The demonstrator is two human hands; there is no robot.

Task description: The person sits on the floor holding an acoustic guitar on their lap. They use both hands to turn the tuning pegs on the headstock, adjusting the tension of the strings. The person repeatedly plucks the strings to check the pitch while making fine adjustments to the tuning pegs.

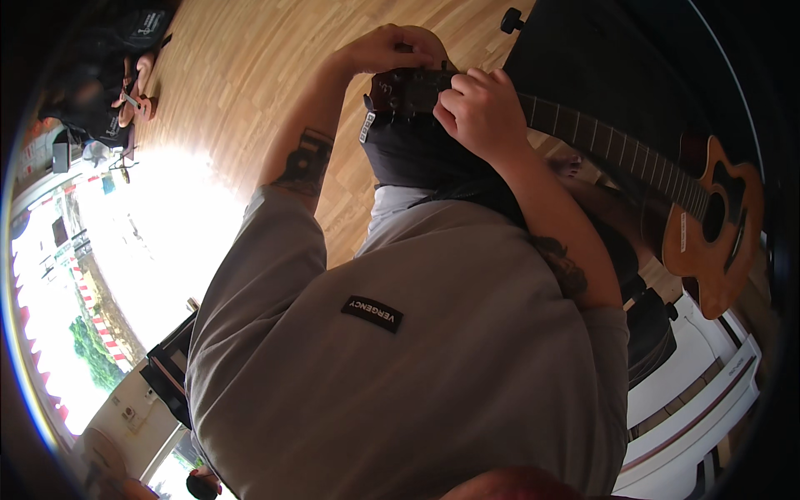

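Observation:
An acoustic guitar [687, 250] with a light wood body lies across my lap. Its dark neck [600, 140] runs leftward to a dark headstock [407, 90] resting above my thigh. My left hand [385, 50] reaches round the headstock's far edge, fingers bent close to the tuning pegs; what its fingertips pinch is hidden. Curled over the place where headstock meets neck is my right hand [485, 108], thumb and fingers drawn together near the strings. Anything between those fingers is too small to make out. A small pale strip with dark squares [367, 127] sits at the headstock's left end.
Wood flooring [237, 92] spreads beyond my knees. A large black panel [617, 58] stands at the far right, by the neck. At the upper left, a person holds a small guitar-like instrument [145, 108]. A white keyboard-like unit [692, 417] is at the lower right.

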